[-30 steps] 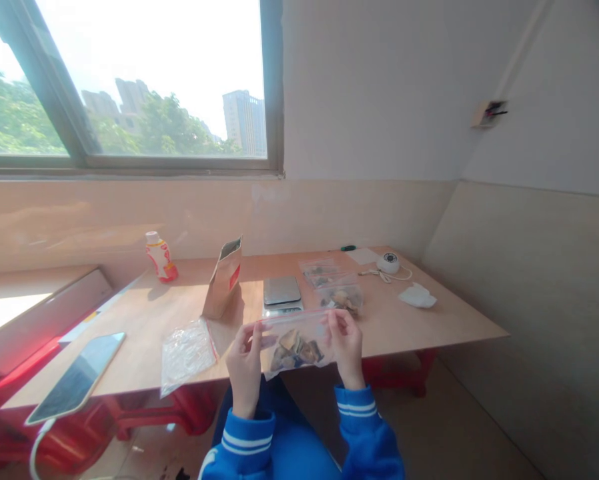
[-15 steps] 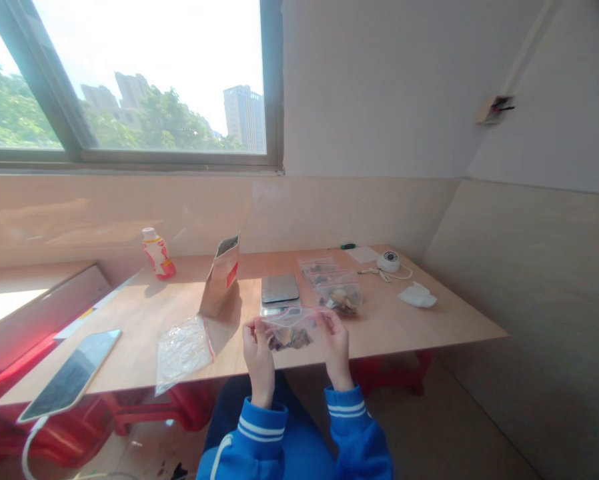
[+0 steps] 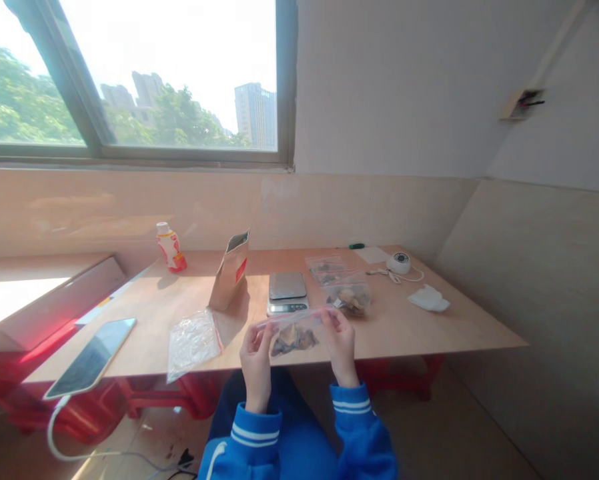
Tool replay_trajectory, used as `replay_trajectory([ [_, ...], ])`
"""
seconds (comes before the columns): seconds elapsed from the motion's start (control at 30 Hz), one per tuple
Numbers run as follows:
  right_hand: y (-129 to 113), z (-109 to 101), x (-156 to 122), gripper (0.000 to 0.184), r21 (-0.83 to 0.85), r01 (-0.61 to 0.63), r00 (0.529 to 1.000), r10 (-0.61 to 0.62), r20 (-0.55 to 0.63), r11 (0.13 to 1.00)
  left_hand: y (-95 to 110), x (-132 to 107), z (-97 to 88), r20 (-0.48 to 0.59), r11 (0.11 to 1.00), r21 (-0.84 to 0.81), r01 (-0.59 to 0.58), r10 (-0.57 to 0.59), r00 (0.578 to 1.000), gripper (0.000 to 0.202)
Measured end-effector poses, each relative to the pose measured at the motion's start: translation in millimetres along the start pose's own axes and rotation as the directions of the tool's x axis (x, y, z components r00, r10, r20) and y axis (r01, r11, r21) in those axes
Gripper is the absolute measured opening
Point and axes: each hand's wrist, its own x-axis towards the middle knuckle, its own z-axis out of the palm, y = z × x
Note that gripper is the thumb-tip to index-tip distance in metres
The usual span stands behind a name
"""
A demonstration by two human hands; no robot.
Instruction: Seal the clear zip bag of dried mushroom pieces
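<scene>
Both my hands hold up a clear zip-top bag [image 3: 294,335] with a red-edged seal, just over the table's near edge. Dried brown and tan pieces lie at its bottom. My left hand [image 3: 256,360] pinches its left end at the top, and my right hand [image 3: 340,343] pinches the right end. Behind the bag sits a digital kitchen scale [image 3: 287,293]. The nearest other item is a second clear bag of similar pieces [image 3: 349,299], just beyond my right hand.
On the wooden table [image 3: 404,333] lie a third small bag [image 3: 325,268], a kraft pouch [image 3: 229,280], a crumpled plastic bag [image 3: 193,345], a tablet with cable [image 3: 90,357], a drink bottle [image 3: 169,248], a white corded device [image 3: 398,263] and white tissue [image 3: 428,299].
The bag has risen and moved farther from me, and it looks narrower between my hands than a second ago. The whole scene has shifted right in view as my head turned.
</scene>
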Motion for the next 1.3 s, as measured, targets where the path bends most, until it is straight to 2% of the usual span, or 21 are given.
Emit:
replay_trajectory([
  [0.23, -0.1, 7.6, -1.9, 0.029, 0.017, 0.058, 0.995, -0.056, -0.088, 0.998, 13.7, -5.5, 8.8, -0.058, 0.996, 0.052, -0.069, 0.072, 0.996, 0.024],
  [0.5, 0.0, 7.4, 0.3, 0.028, 0.123, 0.012, 1.0, -0.01, -0.017, 0.992, 11.9, -9.5, 8.5, -0.015, 0.993, 0.078, -0.086, 0.088, 0.996, 0.028],
  [0.67, 0.8, 6.1, 0.3, 0.03, 0.116, -0.001, 1.0, 0.0, 0.001, 0.993, 6.5, -12.8, 7.8, -0.114, 0.992, 0.067, -0.111, 0.118, 0.987, 0.028],
  [0.83, 3.9, 5.0, -0.2, 0.037, 0.103, -0.051, 0.994, 0.04, 0.099, 0.993, 11.8, -14.4, 10.1, -0.191, 0.979, 0.124, -0.163, 0.185, 0.964, 0.028],
  [1.0, 0.3, 4.2, -0.9, 0.03, 0.028, -0.025, 0.975, 0.018, 0.223, 0.999, 16.5, -14.1, 10.6, -0.236, 0.986, 0.091, -0.142, 0.16, 0.959, 0.03],
  [1.1, -3.0, 4.4, -1.3, 0.027, 0.001, -0.01, 0.968, 0.01, 0.252, 1.0, 13.8, -10.0, 6.3, -0.222, 0.987, 0.091, -0.131, 0.148, 0.964, 0.03],
  [1.3, -6.1, 6.0, -2.3, 0.029, 0.002, -0.025, 0.986, 0.024, 0.163, 1.0, 2.4, -2.1, -8.9, -0.129, 0.996, 0.063, -0.067, 0.075, 0.989, 0.033],
])
